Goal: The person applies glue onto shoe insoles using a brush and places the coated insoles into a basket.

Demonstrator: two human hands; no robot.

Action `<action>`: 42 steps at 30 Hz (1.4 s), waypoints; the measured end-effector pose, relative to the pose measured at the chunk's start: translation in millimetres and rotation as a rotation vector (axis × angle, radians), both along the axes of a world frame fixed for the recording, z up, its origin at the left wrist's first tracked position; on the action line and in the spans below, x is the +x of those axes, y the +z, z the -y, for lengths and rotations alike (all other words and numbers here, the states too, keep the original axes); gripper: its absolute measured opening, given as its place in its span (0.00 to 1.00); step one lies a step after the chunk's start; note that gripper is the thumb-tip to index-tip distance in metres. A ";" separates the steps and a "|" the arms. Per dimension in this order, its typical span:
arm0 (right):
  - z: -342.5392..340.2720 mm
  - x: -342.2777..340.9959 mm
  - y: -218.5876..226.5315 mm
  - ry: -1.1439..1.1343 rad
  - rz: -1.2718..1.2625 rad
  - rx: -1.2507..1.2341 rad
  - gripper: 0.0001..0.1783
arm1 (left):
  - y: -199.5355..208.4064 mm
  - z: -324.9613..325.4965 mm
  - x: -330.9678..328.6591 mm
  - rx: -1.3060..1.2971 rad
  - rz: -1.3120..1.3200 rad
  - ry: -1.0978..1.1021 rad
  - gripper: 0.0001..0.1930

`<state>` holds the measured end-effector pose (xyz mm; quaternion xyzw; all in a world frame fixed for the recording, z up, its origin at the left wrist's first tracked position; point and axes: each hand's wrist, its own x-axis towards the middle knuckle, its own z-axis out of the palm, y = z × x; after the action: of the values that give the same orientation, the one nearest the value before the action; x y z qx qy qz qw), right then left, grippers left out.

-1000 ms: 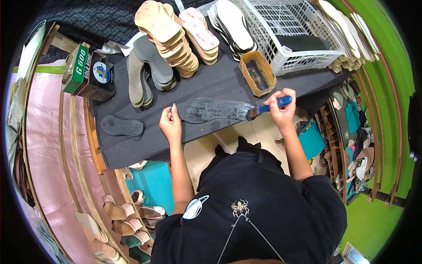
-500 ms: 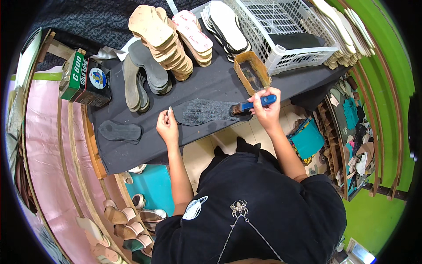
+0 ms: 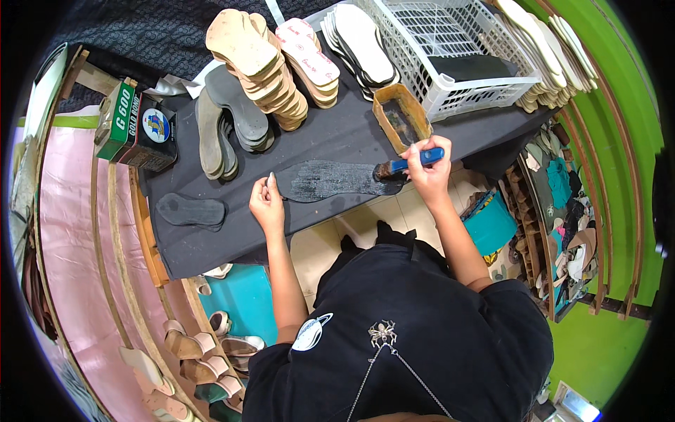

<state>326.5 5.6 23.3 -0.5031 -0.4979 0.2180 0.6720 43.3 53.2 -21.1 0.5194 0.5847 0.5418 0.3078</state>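
A black shoe sole lies lengthwise near the table's front edge, its surface wet and glossy in streaks. My left hand pinches the sole's left end between thumb and fingers. In my right hand is a brush with a blue handle. Its dark bristles touch the sole near the right end. Just beyond that hand stands an open, yellowish-brown container, stained with residue inside. Another dark sole rests at the table's left.
Along the back stand stacks of beige insoles, grey soles and white insoles. A white plastic crate is at the back right. At left sits a green and black tin. Shelves with shoes flank the table's lower left.
The brush has shifted slightly along the right part of the sole, its handle turning a little flatter. My left hand keeps its hold on the sole's left end.
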 end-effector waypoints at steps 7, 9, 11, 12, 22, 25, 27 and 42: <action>3.1 18.9 1.3 -0.011 0.073 0.102 0.13 | 0.0 0.5 -0.4 0.017 0.022 0.011 0.11; 0.2 17.0 0.9 -0.034 0.061 0.118 0.13 | -1.1 -0.9 -0.5 0.017 0.020 0.005 0.11; -5.8 6.4 5.2 -0.055 -0.019 0.158 0.13 | -2.2 -1.9 0.3 0.015 0.019 -0.003 0.11; -6.8 -1.8 11.0 -0.047 -0.002 0.100 0.14 | -1.6 -1.5 -0.3 0.009 0.007 -0.003 0.10; 4.8 14.1 0.8 -0.135 0.080 0.055 0.17 | -1.6 1.2 1.9 0.054 0.043 0.020 0.10; 7.0 17.7 12.8 -0.201 0.137 -0.072 0.17 | -6.8 -1.9 1.8 0.062 0.012 0.023 0.10; 5.5 12.8 18.9 -0.204 0.135 0.009 0.17 | -2.9 -1.6 -0.2 0.074 0.007 0.029 0.10; 24.3 18.7 9.3 -0.252 0.184 0.086 0.19 | 3.9 0.5 2.0 0.021 0.069 -0.011 0.10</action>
<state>345.3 -18.7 32.6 -0.5503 -0.4990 0.0637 0.6665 45.3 52.7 -17.2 0.5066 0.5653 0.5638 0.3255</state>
